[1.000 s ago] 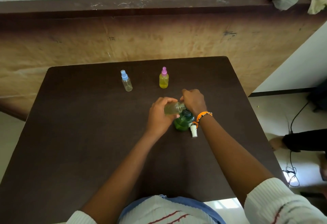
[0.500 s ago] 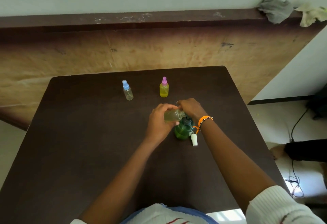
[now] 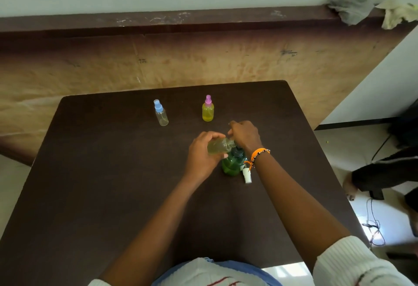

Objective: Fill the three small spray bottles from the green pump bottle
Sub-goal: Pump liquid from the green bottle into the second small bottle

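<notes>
Filling most of the view was a dark brown table [image 3: 101,184], pushed against a worn tan wall panel topped by a dark ledge [image 3: 158,20], where two crumpled rags [image 3: 349,6] lay at the far right; pale floor and loose cables [image 3: 373,229] showed to the right. The left hand [image 3: 201,157] gripped an uncapped small spray bottle [image 3: 220,146] tipped nearly on its side, its long axis running left to right and its open neck pointing right, just above the green pump bottle [image 3: 233,163] standing upright near the table's middle. The right hand [image 3: 245,135], curled, sat at that neck; what it pinched could not be told. A white cap [image 3: 247,176] lay beside the green bottle. Farther back stood a blue-capped bottle [image 3: 161,114] and a pink-capped bottle [image 3: 208,109] holding yellow liquid, well apart.
</notes>
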